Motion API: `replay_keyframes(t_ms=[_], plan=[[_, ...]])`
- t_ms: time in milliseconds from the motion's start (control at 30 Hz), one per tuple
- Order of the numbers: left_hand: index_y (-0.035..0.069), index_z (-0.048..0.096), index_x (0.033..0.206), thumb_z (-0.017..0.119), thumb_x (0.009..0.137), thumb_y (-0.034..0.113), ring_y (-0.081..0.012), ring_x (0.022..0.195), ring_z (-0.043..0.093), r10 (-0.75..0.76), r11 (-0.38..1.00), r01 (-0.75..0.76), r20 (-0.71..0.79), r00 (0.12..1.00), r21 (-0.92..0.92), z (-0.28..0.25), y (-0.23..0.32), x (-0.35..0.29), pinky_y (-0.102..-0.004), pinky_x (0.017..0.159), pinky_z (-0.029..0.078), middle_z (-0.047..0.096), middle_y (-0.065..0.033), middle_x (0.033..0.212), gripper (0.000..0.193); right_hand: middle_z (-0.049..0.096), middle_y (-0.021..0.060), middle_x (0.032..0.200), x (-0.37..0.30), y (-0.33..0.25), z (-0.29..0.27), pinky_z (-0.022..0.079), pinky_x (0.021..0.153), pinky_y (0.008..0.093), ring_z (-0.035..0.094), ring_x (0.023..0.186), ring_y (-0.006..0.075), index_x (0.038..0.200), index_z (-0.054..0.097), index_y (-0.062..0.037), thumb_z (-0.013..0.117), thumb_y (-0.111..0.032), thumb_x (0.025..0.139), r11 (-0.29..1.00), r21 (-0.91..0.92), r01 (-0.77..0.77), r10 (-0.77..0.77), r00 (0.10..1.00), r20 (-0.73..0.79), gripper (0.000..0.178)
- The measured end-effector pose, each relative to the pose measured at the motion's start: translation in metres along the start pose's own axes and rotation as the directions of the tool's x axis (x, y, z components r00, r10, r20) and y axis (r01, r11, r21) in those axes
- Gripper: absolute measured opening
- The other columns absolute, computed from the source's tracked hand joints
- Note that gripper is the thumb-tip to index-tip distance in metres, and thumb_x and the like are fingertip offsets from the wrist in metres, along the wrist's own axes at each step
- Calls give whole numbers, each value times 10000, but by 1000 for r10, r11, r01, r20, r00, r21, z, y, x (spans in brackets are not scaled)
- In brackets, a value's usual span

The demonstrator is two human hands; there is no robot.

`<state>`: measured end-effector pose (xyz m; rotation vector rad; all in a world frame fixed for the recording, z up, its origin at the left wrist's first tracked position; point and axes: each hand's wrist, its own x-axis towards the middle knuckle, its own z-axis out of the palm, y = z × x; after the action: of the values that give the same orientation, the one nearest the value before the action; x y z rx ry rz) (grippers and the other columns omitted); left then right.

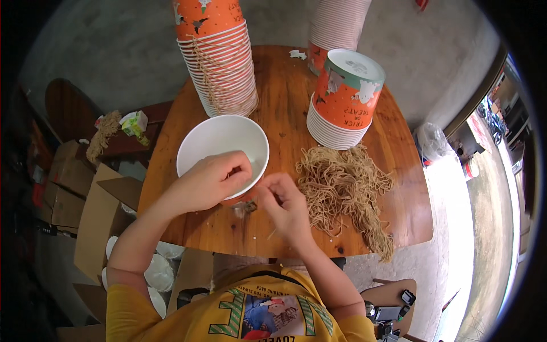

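Note:
A white-lined paper bucket (222, 134) with an orange outside stands upright near the table's left front. My left hand (219, 179) reaches over its near rim, fingers curled in a pinch over the opening. Just outside the rim, on the right, my right hand (285, 208) has its thumb and fingers pinched together. Whatever either pinch holds is too small or hidden to make out. A loose heap of tan cords (345, 188) lies right of my right hand. Below the bucket is a small, blurred brownish thing (245, 207) on the tabletop.
Behind the bucket rises a tall stack of nested orange buckets (222, 74) with cords hanging over it. A shorter upside-down stack (350, 97) and another tall stack (342, 25) stand right. An open carton (108, 211) with white tubs is left of the wooden table (279, 108).

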<state>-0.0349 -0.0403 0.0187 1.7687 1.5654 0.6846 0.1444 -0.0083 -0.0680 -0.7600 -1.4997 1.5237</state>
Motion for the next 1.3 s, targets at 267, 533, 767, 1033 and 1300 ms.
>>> replay_keyframes(t_ms=[267,533,767,1033,1300], plan=[[29,575,976,597,921,94,-146,816,558,248,968,-248,-194,949,26,4,3,4,-283,727,459,566,-54,940,88,509,-54,694,23,-26,-12,351,560,186,425,622,6,1010,598,-25,636,-132,939,995,-87,45,-35,992,122,134],[21,487,1260,587,901,34,-110,924,585,-54,838,74,52,997,-541,7,-6,10,-261,800,481,606,-61,1008,373,561,-89,710,40,-34,-12,338,523,168,455,607,-11,926,644,-65,639,-185,950,976,101,-194,167,959,229,122],[-1,558,1147,621,876,58,-100,835,593,-207,740,236,120,971,-629,7,-16,15,-231,741,477,635,-60,953,284,536,-68,709,39,-48,-21,332,483,160,456,592,-4,1053,595,-78,627,-182,954,990,43,-137,123,963,239,147],[23,595,968,602,919,115,-61,771,547,-48,750,48,19,999,-660,13,-6,19,-221,689,455,611,-9,865,104,555,-30,858,48,-101,-42,435,640,205,511,754,36,1077,508,-51,584,-97,968,990,-78,-116,140,838,527,140],[19,611,956,616,934,145,-63,796,551,-86,822,116,80,993,-558,12,-3,22,-213,714,452,590,15,864,128,590,12,807,75,-77,-40,447,626,242,534,721,71,1000,552,-13,594,-10,918,920,-284,269,-116,882,457,93]])
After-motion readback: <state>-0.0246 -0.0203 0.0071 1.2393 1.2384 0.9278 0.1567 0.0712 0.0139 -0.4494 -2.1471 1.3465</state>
